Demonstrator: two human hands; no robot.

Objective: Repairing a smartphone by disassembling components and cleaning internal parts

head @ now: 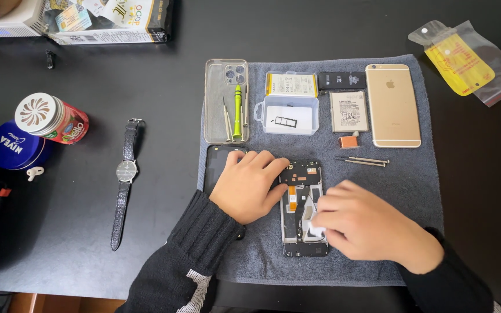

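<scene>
On the grey towel [378,255] nearest me, my right hand [372,226] pinches a white strip inside the opened phone [302,232] while my left hand [250,185], fingers flat, steadies its top edge, screwdrivers [362,160] and gold phone [392,104] beyond.

Both hands [250,185] [366,226] palm-down, fingers curled.

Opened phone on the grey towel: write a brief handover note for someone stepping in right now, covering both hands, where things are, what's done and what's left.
Left hand presses flat on the opened phone top-left edge, holding nothing.
Right hand pinches a white piece inside the phone.
Done: back is off, circuit board exposed.
Nearby on grey towel: green screwdriver in clear case, small clear box, two loose batteries, gold phone.
Left: white piece not yet clear of the frame.
</scene>
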